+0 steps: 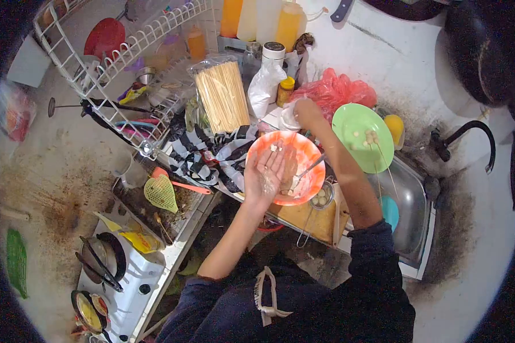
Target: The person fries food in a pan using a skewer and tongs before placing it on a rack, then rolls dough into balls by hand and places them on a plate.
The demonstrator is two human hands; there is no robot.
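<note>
My left hand (265,177) is palm up over the left side of an orange-and-white bowl (316,150), fingers spread, with pale residue on the skin. Inside the bowl lies a pinkish-brown paste (290,160), and a metal spoon (311,166) leans on its rim. Beyond the bowl, my right hand (308,114) reaches down at a small white container (288,118); its fingertips are hidden. To the right, a green plate (349,128) bears small pale balls (372,137), some on thin skewers. A small strainer (321,197) with several round balls rests below the bowl.
A wooden cutting board (300,216) lies at the counter's front edge. Bundled bamboo skewers (223,94) stand behind the bowl, near a red plastic bag (349,88). A steel sink (412,214) is at right, a white stove (134,280) at lower left, a wire rack (106,63) at upper left.
</note>
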